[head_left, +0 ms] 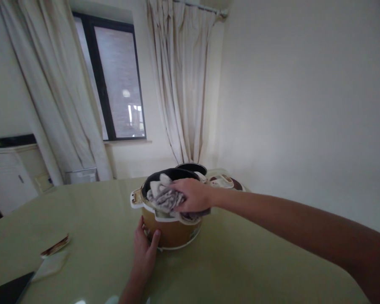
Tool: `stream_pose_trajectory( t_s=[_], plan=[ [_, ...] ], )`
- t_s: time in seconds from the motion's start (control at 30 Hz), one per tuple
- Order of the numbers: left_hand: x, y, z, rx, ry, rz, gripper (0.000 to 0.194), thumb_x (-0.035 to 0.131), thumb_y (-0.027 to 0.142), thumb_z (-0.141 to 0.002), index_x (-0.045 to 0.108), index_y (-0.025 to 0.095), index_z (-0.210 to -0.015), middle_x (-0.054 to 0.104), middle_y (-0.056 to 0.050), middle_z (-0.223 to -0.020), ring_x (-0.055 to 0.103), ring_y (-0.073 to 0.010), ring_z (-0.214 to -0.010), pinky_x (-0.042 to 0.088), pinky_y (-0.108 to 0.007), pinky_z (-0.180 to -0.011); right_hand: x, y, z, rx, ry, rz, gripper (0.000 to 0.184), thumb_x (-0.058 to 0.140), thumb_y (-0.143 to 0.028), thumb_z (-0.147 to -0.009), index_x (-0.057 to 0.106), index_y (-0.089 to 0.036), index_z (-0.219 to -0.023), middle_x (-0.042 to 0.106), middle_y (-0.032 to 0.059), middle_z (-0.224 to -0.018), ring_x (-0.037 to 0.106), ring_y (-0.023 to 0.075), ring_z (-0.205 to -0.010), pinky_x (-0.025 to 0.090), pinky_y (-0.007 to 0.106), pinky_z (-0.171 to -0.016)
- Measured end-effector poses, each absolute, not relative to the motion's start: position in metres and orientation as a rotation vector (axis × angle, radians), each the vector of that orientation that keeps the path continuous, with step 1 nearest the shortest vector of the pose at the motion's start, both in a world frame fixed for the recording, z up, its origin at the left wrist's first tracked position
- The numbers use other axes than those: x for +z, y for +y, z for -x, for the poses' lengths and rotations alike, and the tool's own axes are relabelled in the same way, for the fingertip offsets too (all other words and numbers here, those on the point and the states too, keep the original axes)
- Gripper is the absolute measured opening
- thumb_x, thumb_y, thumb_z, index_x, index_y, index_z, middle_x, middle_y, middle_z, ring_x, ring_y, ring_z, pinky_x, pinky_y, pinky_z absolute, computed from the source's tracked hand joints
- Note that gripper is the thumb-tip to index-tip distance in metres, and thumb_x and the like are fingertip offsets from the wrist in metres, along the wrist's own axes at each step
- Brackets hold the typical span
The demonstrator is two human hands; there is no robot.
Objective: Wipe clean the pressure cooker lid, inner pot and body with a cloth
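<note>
A rice cooker (171,232) with a gold-brown body, white trim and a dark inside stands upright on the green table, its top open. My right hand (193,195) is closed on a bunched grey and white cloth (167,198), which lies over the cooker's front rim and partly hides it. Low on the cooker's left side, my left hand (145,249) grips the body, thumb on the front and fingers around the side. Part of those fingers is hidden behind the body.
Behind the cooker are a round black pot (194,168) and a white and brown part (224,181) resembling a lid. A dark flat object (11,289) and a small brown-and-white item (55,247) lie on the table (95,219) at left. A wall (304,105) rises at right.
</note>
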State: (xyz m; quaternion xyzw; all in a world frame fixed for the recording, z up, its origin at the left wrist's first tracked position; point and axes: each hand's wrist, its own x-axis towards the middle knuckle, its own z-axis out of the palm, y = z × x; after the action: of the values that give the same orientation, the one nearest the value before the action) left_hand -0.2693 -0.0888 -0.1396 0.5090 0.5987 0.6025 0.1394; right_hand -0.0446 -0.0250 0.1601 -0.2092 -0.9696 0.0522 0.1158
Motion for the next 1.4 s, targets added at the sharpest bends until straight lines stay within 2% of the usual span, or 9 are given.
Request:
stream_pose_trajectory(
  t_s=[0.1, 0.27, 0.43, 0.53, 0.7, 0.8, 0.93, 1.2, 1.4],
  plan=[
    [-0.131, -0.096, 0.266, 1.736, 1.746, -1.416, 0.083, 0.056, 0.070, -0.096, 0.036, 0.028, -0.164, 0.061, -0.017, -0.149, 0.060, -0.0374, -0.142, 0.052, -0.057, -0.116, 0.147, -0.049, 0.052, -0.143, -2.859, 0.399, 0.056, 0.080, -0.040, -0.088, 0.070, -0.022, -0.140, 0.072, 0.0138, -0.131, 0.068, 0.0319, -0.118, 0.053, 0.040, -0.098],
    [-0.121, -0.104, 0.267, 1.688, 1.644, -1.326, 0.086, 0.057, 0.069, -0.097, 0.032, 0.023, -0.166, 0.053, -0.019, -0.161, 0.057, -0.0352, -0.145, 0.053, -0.051, -0.116, 0.159, -0.045, 0.019, -0.185, -2.945, 0.483, 0.049, 0.079, -0.043, -0.088, 0.075, -0.020, -0.132, 0.074, 0.0141, -0.125, 0.070, 0.0308, -0.111, 0.053, 0.039, -0.095],
    [-0.117, -0.105, 0.268, 1.690, 1.827, -1.413, 0.079, 0.047, 0.065, -0.102, 0.036, 0.017, -0.164, 0.049, -0.022, -0.162, 0.046, -0.0396, -0.153, 0.036, -0.063, -0.128, 0.166, -0.035, -0.033, -0.144, -2.980, 0.763, 0.040, 0.081, -0.040, -0.084, 0.080, -0.020, -0.118, 0.078, 0.0112, -0.116, 0.073, 0.0301, -0.105, 0.053, 0.036, -0.092],
    [-0.097, -0.114, 0.258, 1.852, 2.031, -1.471, 0.072, 0.046, 0.062, -0.102, 0.043, 0.020, -0.160, 0.052, -0.020, -0.156, 0.054, -0.0402, -0.142, 0.039, -0.065, -0.123, 0.161, -0.043, -0.034, -0.107, -2.950, 0.739, 0.039, 0.081, -0.041, -0.084, 0.080, -0.019, -0.116, 0.079, 0.0113, -0.115, 0.073, 0.0301, -0.106, 0.054, 0.037, -0.093],
    [-0.021, -0.124, 0.248, 2.179, 2.038, -1.743, 0.038, 0.039, 0.046, -0.107, 0.063, 0.023, -0.124, 0.068, -0.015, -0.133, 0.060, -0.0332, -0.135, 0.041, -0.057, -0.122, 0.150, -0.066, 0.018, -0.112, -2.924, 0.532, 0.042, 0.075, -0.042, -0.088, 0.077, -0.019, -0.123, 0.078, 0.0144, -0.122, 0.072, 0.0331, -0.115, 0.057, 0.039, -0.090],
    [0.031, -0.110, 0.260, 1.987, 1.909, -1.962, 0.036, 0.036, 0.039, -0.104, 0.068, 0.023, -0.102, 0.075, -0.011, -0.109, 0.068, -0.0288, -0.111, 0.053, -0.047, -0.104, 0.149, -0.074, 0.048, -0.071, -2.922, 0.545, 0.038, 0.069, -0.039, -0.089, 0.076, -0.021, -0.122, 0.080, 0.0140, -0.121, 0.076, 0.0333, -0.111, 0.058, 0.037, -0.081],
    [0.072, -0.079, 0.281, 1.463, 1.862, -2.138, 0.040, 0.036, 0.035, -0.095, 0.073, 0.021, -0.101, 0.080, -0.010, -0.103, 0.072, -0.0262, -0.098, 0.056, -0.039, -0.089, 0.151, -0.078, 0.053, -0.027, -2.913, 0.657, 0.042, 0.070, -0.043, -0.089, 0.076, -0.022, -0.125, 0.081, 0.0157, -0.119, 0.078, 0.0345, -0.104, 0.058, 0.037, -0.078],
    [0.066, -0.074, 0.280, 1.009, 2.053, -2.600, 0.040, 0.032, 0.031, -0.100, 0.070, 0.023, -0.096, 0.079, -0.009, -0.094, 0.072, -0.0282, -0.100, 0.047, -0.045, -0.100, 0.147, -0.061, -0.021, 0.002, -2.731, 0.916, 0.057, 0.076, -0.044, -0.087, 0.071, -0.020, -0.138, 0.079, 0.0186, -0.123, 0.075, 0.0395, -0.115, 0.056, 0.044, -0.097],
    [0.066, -0.073, 0.273, 0.983, 2.182, -2.555, 0.032, 0.034, 0.028, -0.097, 0.065, 0.025, -0.091, 0.075, -0.006, -0.085, 0.071, -0.0258, -0.092, 0.044, -0.042, -0.095, 0.050, -0.038, -0.050, 0.523, -2.072, 1.306, 0.040, 0.062, -0.028, -0.096, 0.071, -0.024, -0.134, 0.077, 0.0116, -0.134, 0.071, 0.0322, -0.126, 0.054, 0.037, -0.108]
  ],
)
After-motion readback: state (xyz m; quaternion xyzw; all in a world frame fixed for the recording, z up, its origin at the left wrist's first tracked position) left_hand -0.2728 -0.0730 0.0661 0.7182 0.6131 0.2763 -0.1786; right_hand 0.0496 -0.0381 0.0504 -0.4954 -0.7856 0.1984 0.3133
